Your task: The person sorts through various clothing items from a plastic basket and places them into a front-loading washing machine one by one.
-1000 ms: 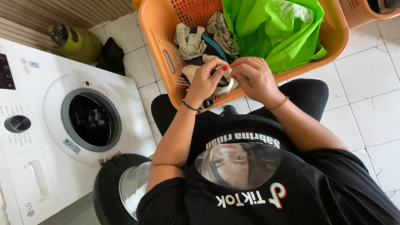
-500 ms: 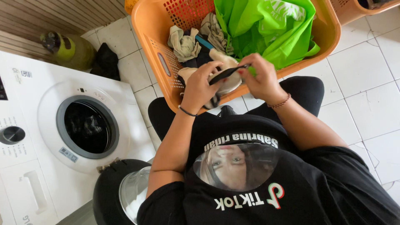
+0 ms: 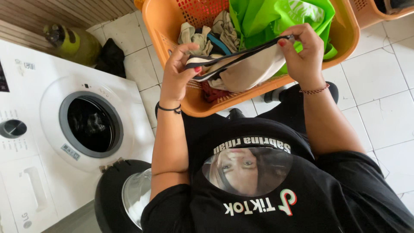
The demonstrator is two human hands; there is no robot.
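Note:
Both my hands hold one beige garment with a dark waistband point(image 3: 248, 69), stretched between them over the near rim of the orange laundry basket point(image 3: 196, 105). My left hand point(image 3: 179, 73) pinches its left end. My right hand point(image 3: 304, 54) pinches the waistband's right end, raised a little higher. Inside the basket lie crumpled beige and dark clothes point(image 3: 207, 34) and a bright green bag point(image 3: 280, 19).
A white front-loading washing machine point(image 3: 43, 129) stands at my left with its round drum opening point(image 3: 89, 125) showing and its black-rimmed door point(image 3: 123, 196) swung open near my left elbow. A green gas cylinder point(image 3: 73, 41), a dark cloth and a second orange basket point(image 3: 371, 13) sit on the white tiled floor.
My hands lifted the garment out of the basket and moved apart, stretching its waistband wide. My right hand rose and went right; the left went up and left.

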